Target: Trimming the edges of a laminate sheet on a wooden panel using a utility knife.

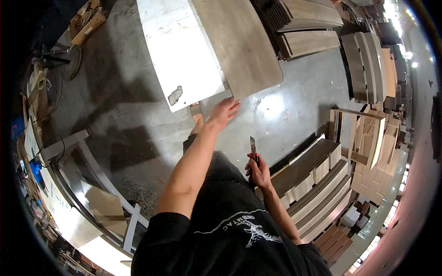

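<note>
My left hand (224,113) reaches up to the near edge of a brown wood-look panel (246,50). Its fingers are stretched out and nothing shows in them; whether the fingertips touch the edge I cannot tell. The panel has a rounded near right corner and lies beside a white board (182,46) with a worn patch near its corner. Lower and to the right, my right hand (259,172) is closed round the black-and-red handle of a utility knife (252,144). Its flat grey blade points up and away from me, over the floor and apart from the panel.
Stacked panels (311,27) stand at the far right. More boards (317,175) are piled close on my right, near a wooden frame (357,135). A grey metal frame (103,168) is on the left. A cardboard box (87,23) and a fan (73,62) stand far left.
</note>
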{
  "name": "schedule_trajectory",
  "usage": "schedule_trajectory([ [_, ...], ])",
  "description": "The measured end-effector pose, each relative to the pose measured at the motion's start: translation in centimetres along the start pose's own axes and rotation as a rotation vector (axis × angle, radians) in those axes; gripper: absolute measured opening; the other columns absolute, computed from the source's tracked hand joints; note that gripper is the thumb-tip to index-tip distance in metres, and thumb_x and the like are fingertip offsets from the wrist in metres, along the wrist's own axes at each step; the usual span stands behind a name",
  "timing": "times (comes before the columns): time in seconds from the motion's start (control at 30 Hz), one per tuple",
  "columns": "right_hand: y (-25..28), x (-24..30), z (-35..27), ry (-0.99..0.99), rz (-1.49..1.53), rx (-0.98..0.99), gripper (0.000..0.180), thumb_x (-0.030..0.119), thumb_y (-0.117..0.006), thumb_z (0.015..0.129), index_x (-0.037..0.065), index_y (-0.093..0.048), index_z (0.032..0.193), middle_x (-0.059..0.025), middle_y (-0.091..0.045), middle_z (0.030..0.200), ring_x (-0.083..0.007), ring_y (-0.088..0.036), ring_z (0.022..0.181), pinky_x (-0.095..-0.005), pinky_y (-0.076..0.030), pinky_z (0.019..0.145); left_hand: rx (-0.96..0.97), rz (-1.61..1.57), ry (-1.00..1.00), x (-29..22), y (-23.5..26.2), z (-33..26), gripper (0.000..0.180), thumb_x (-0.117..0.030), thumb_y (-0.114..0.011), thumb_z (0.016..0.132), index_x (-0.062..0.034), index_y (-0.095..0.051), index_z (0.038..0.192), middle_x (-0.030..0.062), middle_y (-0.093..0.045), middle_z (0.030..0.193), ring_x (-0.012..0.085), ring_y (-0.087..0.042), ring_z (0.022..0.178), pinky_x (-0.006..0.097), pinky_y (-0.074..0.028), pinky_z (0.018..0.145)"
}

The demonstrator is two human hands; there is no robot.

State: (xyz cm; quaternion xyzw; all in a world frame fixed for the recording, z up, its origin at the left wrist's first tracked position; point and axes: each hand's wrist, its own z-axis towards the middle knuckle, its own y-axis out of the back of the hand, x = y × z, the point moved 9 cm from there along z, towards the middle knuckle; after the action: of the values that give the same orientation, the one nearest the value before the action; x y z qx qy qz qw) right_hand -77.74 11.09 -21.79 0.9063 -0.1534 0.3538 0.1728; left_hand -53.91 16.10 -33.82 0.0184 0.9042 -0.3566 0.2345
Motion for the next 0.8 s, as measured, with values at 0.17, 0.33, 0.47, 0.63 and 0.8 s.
schedule_trajectory([
  [0.17, 0.2, -0.1, -0.7, -0.03, -0.003, -0.033, 0.031, 0.021, -0.051, 0.106, 0.0, -0.054, 0.129, -0.0053, -0.063, 0.081, -0.0122, -0.06, 0.061, -0.027, -0.048, 0.057, -0.081, -0.142, -0.027, -0.1, 0.1, 0.1, 0.038, -0.025, -0.062, 0.102, -0.0021, -0.057, 0.133, 0.0089, -0.066, 0.131, 0.0235, -0.06, 0.127, 0.042, -0.046, 0.109],
  [0.33, 0.9, -2.6, -0.3, 0.004, -0.056, -0.037, 0.031, 0.023, -0.052, 0.108, 0.002, -0.056, 0.132, -0.0046, -0.062, 0.093, -0.0139, -0.061, 0.083, -0.0312, -0.05, 0.072, -0.119, 0.044, -0.156, -1.7, 1.0, 1.1, 0.027, -0.014, -0.059, 0.097, 0.0027, -0.066, 0.118, 0.0133, -0.072, 0.113, 0.0214, -0.071, 0.101, 0.034, -0.055, 0.088],
  [0.47, 0.4, -2.7, -0.1, 0.025, 0.037, -0.043, 0.03, 0.022, -0.052, 0.108, 0.003, -0.056, 0.131, -0.005, -0.063, 0.095, -0.0138, -0.061, 0.083, -0.0309, -0.049, 0.073, -0.176, 0.378, -0.225, -3.1, 1.5, 1.8, 0.025, -0.013, -0.06, 0.094, 0.0039, -0.069, 0.11, 0.0119, -0.075, 0.104, 0.0205, -0.073, 0.094, 0.031, -0.055, 0.084],
  [0.63, 0.3, -1.5, 0.7, 0.023, 0.106, -0.058, 0.032, 0.022, -0.051, 0.108, 0.002, -0.054, 0.133, -0.0066, -0.065, 0.096, -0.015, -0.062, 0.083, -0.0312, -0.05, 0.074, -0.161, 0.844, -0.228, -5.7, -0.3, 0.0, 0.028, -0.02, -0.063, 0.095, 0.0011, -0.07, 0.112, 0.006, -0.076, 0.104, 0.018, -0.072, 0.097, 0.032, -0.053, 0.085],
  [0.8, -0.1, -0.4, 0.7, 0.035, 0.114, -0.121, 0.033, 0.022, -0.05, 0.108, 0.0, -0.054, 0.133, -0.0071, -0.065, 0.095, -0.0146, -0.063, 0.082, -0.0306, -0.05, 0.072, 0.032, 0.465, -0.008, -4.7, 0.2, -0.6, 0.038, -0.028, -0.065, 0.101, 0.0008, -0.066, 0.125, 0.0069, -0.071, 0.124, 0.0167, -0.066, 0.114, 0.032, -0.048, 0.097],
])
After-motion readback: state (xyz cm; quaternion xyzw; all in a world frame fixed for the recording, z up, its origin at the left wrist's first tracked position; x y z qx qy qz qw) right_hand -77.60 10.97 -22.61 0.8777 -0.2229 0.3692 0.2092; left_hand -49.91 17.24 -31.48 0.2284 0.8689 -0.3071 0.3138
